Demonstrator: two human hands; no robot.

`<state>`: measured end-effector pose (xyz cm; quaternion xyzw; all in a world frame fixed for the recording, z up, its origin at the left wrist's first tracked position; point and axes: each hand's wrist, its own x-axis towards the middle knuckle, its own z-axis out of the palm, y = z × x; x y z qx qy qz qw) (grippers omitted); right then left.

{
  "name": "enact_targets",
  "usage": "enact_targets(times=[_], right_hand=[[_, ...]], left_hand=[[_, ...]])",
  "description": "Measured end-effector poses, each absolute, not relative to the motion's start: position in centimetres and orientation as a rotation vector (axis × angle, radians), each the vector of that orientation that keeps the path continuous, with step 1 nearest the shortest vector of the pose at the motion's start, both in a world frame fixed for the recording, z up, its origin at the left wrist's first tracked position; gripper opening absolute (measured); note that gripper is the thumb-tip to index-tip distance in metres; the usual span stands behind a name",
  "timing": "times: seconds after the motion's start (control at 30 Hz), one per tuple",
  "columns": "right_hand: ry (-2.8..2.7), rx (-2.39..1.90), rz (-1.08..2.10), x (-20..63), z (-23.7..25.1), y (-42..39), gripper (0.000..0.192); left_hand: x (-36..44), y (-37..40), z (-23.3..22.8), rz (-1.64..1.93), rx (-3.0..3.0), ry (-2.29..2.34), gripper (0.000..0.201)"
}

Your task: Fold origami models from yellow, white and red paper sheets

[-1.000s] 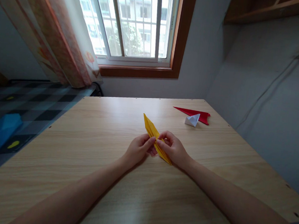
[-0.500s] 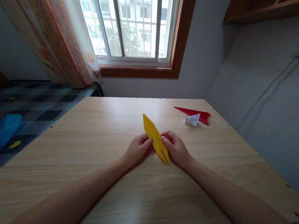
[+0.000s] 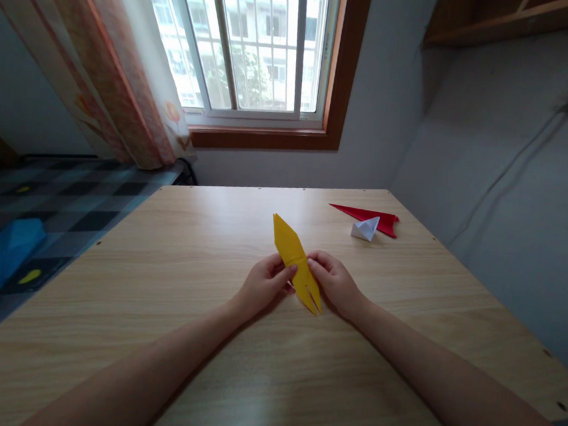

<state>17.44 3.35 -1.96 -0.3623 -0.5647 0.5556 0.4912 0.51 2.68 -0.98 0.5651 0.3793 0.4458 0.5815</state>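
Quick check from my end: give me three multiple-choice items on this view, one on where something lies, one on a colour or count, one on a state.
1. Where does the white folded paper lie?
A. beside the red paper
B. on the windowsill
C. on the floor

2. What colour is the paper in the hands?
A. green
B. yellow
C. black

3. How is that paper held?
A. crumpled in one fist
B. lying untouched
C. pinched from both sides

Answers: 1 A, the two touch on the table. 2 B, the yellow paper is plain. 3 C, left hand and right hand each grip it.
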Motion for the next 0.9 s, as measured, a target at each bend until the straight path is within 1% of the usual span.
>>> enact_targets(times=[0.1, 0.33, 0.47, 0.53, 0.6, 0.8, 0.9], right_hand=[[-1.359, -0.878, 1.383, 17.37, -1.98, 3.35, 0.022], [-1.421, -0.924, 1.331, 17.35, -1.77, 3.32, 0.021], [-1.526, -1.016, 1.081, 17.45, -1.71, 3.32, 0.025], [-1.554, -1.054, 0.945, 17.52, -1.76, 3.40, 0.025], [-1.558, -1.067, 0.889, 17.61, -1.82, 3.54, 0.023], [-1.478, -0.975, 1.092, 17.69, -2.02, 3.85, 0.022], [-1.461, -0.934, 1.138, 17.50, -2.27, 3.79, 0.021]], left_hand=[[0.50, 2.71, -0.74, 1.049, 1.296, 0.852, 0.039], [0.40, 2.90, -0.84, 1.034, 1.197, 0.843, 0.040], [0.41, 2.87, -0.88, 1.003, 1.302, 0.909, 0.039], [0.47, 2.80, -0.84, 0.970, 1.373, 0.925, 0.038], [0.54, 2.71, -0.80, 0.947, 1.413, 0.924, 0.038], [0.61, 2.58, -0.50, 0.964, 1.404, 0.902, 0.038], [0.63, 2.63, -0.37, 0.983, 1.401, 0.884, 0.037]])
